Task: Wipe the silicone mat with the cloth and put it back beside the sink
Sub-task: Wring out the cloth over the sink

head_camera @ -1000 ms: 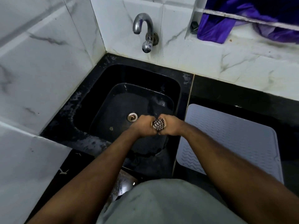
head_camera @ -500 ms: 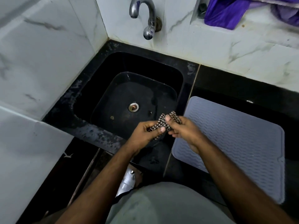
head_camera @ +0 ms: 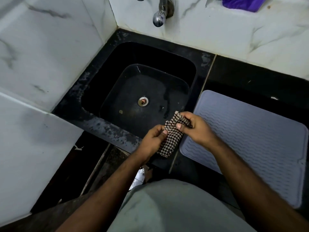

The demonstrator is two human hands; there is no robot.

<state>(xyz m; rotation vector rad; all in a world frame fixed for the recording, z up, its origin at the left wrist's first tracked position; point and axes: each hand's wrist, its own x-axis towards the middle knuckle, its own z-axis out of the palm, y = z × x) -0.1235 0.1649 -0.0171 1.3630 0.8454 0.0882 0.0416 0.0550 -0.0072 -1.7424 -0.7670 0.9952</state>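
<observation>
A checked black-and-white cloth (head_camera: 170,141) hangs between both hands over the front right edge of the black sink (head_camera: 107,77). My left hand (head_camera: 153,141) pinches its left side with thumb and fingers. My right hand (head_camera: 195,128) grips its upper part, thumb on top. The grey ribbed silicone mat (head_camera: 250,141) lies flat on the black counter to the right of the sink, its left edge partly under my right hand and forearm.
A chrome tap (head_camera: 158,15) sticks out of the marble-tiled wall above the sink. The drain (head_camera: 143,101) sits in the basin's middle. A purple cloth (head_camera: 242,2) lies on the ledge at the top right. White tiled walls close off the left side.
The cloth was wrung in two fists over the basin; now it is unfolding and hangs longer. Both hands have moved right and nearer, toward the mat's edge.
</observation>
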